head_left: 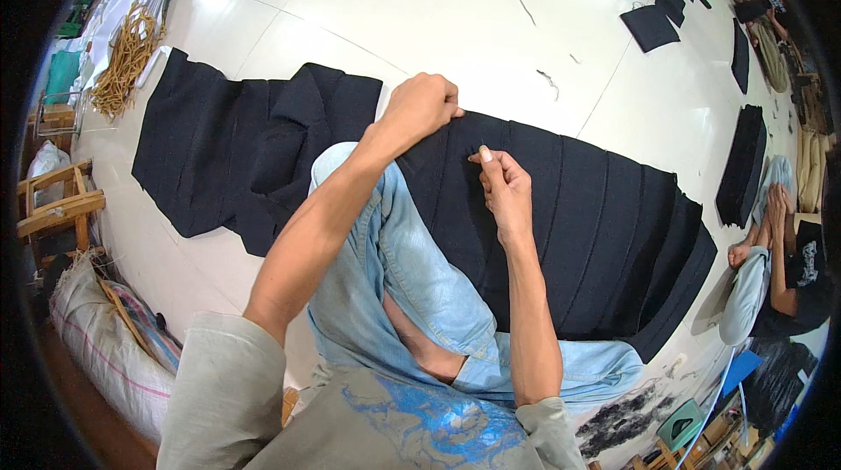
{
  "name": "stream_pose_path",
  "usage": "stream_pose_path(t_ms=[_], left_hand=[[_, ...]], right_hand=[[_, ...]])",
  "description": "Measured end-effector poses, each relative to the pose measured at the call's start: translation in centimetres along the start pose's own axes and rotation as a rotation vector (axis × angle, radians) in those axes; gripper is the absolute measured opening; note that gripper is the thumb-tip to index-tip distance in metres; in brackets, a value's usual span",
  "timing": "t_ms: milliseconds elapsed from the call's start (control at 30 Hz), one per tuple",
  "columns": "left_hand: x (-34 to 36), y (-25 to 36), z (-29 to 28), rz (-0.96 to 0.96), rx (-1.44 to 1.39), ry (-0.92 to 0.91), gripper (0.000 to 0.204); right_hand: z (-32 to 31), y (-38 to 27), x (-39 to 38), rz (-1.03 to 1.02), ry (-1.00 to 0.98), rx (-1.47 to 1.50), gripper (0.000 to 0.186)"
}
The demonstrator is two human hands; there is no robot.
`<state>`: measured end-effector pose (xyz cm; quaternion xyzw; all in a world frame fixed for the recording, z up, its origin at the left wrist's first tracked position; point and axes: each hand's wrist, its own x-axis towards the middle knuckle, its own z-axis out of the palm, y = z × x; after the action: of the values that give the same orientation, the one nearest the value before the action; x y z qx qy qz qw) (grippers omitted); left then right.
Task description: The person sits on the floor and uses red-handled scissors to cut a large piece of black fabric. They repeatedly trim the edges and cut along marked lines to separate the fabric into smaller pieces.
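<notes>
Black fabric (578, 216) with several parallel seams or folds lies across the floor and partly under my bent leg. My left hand (419, 109) is closed at its far edge, thumb and fingers pinching the cloth. Over the middle of the fabric, my right hand (506, 194) holds thumb and forefinger together in a pinch. Dark wisps show by these fingertips, too small to name against the black. More black cloth (193, 146) stretches to the left, with a bunched, folded part near my knee.
Black fabric pieces (650, 28) and a black stack (741, 165) lie on the pale tiled floor (420, 14). Another person (780, 268) sits at the right. Tan cords (127, 63), a wooden stool (66, 203) and a white woven sack (109, 347) stand left.
</notes>
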<state>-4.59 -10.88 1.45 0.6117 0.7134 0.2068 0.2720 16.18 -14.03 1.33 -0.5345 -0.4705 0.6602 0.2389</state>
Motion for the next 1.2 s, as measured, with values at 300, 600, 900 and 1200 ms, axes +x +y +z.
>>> stream_pose_path(t_ms=[300, 600, 900, 1200], left_hand=[[0.7, -1.2, -2.7, -0.204, -0.428, -0.231, 0.027], [0.9, -1.6, -2.6, 0.027, -0.172, -0.122, 0.025], [2.3, -0.9, -2.5, -0.106, -0.177, 0.152, 0.031], [3.8, 0.7, 2.8, 0.243, -0.162, 0.104, 0.057]], right_hand=[[2.1, -0.9, 1.6, -0.185, 0.044, -0.386, 0.039], [3.5, -3.6, 3.6, -0.3, 0.085, -0.76, 0.041], [2.6, -2.9, 3.5, -0.278, 0.118, -0.608, 0.041], [-3.6, -0.4, 1.7, -0.011, 0.193, 0.08, 0.039]])
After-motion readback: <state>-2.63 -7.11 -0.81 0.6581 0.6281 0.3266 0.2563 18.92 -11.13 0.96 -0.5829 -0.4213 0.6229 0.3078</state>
